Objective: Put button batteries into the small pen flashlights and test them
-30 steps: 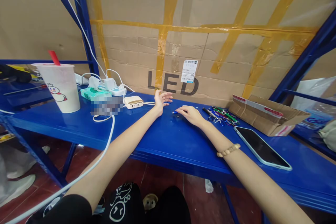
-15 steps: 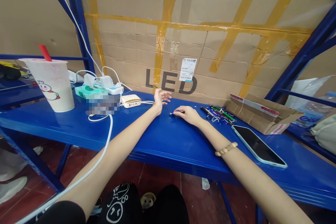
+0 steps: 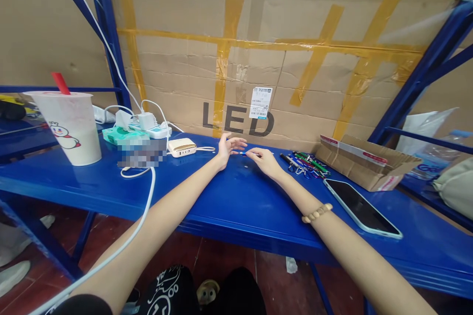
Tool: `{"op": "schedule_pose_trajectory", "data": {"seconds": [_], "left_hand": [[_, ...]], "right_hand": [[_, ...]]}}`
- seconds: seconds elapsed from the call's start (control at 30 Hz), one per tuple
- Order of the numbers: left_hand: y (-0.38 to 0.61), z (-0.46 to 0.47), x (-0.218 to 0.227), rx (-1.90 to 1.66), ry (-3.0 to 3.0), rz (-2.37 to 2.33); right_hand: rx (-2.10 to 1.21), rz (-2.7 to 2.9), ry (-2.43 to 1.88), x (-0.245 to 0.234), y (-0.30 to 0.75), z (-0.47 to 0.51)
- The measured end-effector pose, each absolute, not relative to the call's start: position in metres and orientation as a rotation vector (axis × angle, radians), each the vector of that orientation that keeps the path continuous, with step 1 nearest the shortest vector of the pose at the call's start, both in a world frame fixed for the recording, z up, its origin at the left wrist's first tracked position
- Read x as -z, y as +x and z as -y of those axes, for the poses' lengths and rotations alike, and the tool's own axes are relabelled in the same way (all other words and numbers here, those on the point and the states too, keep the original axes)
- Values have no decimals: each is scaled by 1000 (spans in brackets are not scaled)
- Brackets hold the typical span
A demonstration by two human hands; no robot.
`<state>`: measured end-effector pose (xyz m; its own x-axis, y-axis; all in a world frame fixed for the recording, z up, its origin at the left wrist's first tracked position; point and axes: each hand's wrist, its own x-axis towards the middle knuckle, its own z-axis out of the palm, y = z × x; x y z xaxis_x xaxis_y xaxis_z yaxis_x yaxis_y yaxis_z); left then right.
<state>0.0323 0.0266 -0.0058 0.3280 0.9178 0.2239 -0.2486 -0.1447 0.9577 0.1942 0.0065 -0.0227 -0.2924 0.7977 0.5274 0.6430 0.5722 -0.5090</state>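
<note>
My right hand (image 3: 263, 161) pinches a slim blue-and-white pen (image 3: 242, 153) just above the blue tabletop, its tip pointing left. Close beside that tip is my left hand (image 3: 226, 151), with fingers apart and palm turned toward the pen. Whether the left fingertips touch the pen I cannot tell. To the right of my right hand lies a pile of pens (image 3: 306, 164) in black, blue, green and silver, with small metal clips among them.
A phone (image 3: 364, 207) and an open cardboard box (image 3: 364, 165) are at the right. At the left stand a drink cup (image 3: 70, 128), a cream power bank (image 3: 182, 147) and plugged chargers (image 3: 147, 120). A white cable (image 3: 142, 226) crosses over my left forearm. Cardboard (image 3: 177, 74) walls the back.
My right hand has raised the pen slightly and brought it nearer my left hand. The pen's shaft now shows more clearly. The view has tilted up a little.
</note>
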Motion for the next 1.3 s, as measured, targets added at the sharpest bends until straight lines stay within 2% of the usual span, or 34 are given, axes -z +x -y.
{"op": "schedule_pose_trajectory", "data": {"seconds": [0.4,1.3], "left_hand": [[33,-29,8,-1172,1277,-744],[35,-29,7,-1180,1215,-743]], "right_hand": [[-208,1942,-1266,20,190,-1],[-231,2000,-1206,27,192,-4]]}}
